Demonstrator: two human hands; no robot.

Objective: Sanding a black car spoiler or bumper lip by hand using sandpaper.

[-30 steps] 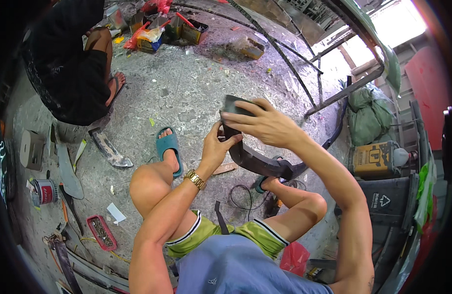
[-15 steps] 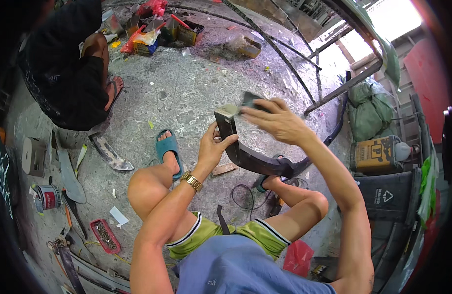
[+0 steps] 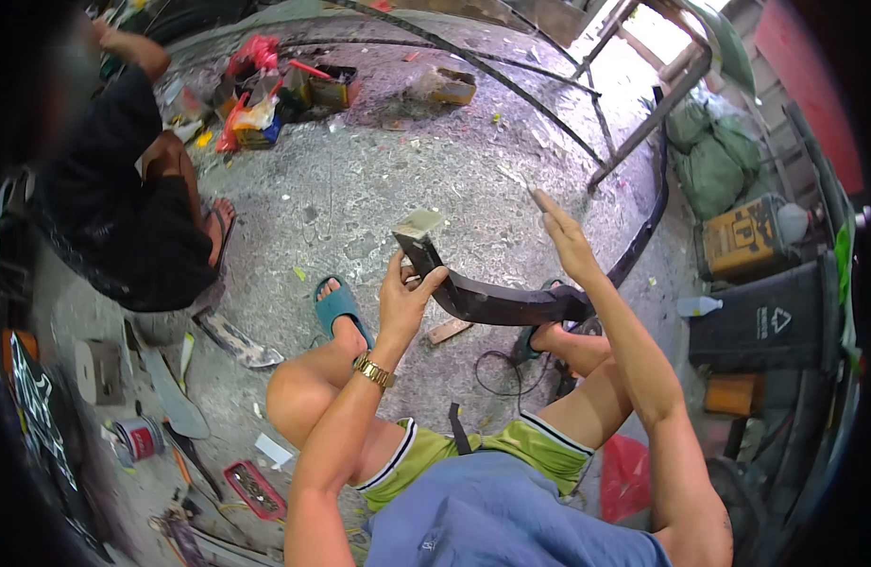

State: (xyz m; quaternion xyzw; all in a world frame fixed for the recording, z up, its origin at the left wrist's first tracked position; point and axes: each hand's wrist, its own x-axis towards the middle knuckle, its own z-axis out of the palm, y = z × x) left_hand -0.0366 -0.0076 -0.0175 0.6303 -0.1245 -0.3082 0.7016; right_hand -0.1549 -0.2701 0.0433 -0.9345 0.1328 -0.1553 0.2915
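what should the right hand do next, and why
Probably move the right hand over to the pale end of the curved black strip: the left hand holds the strip just below that end, leaving it exposed, while the right hand is apart from it.

Light source: bright, washed-out opening point(image 3: 657, 36), upper right. Floor point(image 3: 341, 203): pale sheen toward the opening, dimmer lower left. Left grip point(image 3: 404, 293): evenly lit, legible. Right grip point(image 3: 566, 236): slight blur. Co-worker's dark clothing point(image 3: 124, 213): short on detail; head point(image 3: 65, 66) blurred. Fisheye: bowed lines at the rim, blackened corners. Left margin: thin red line.
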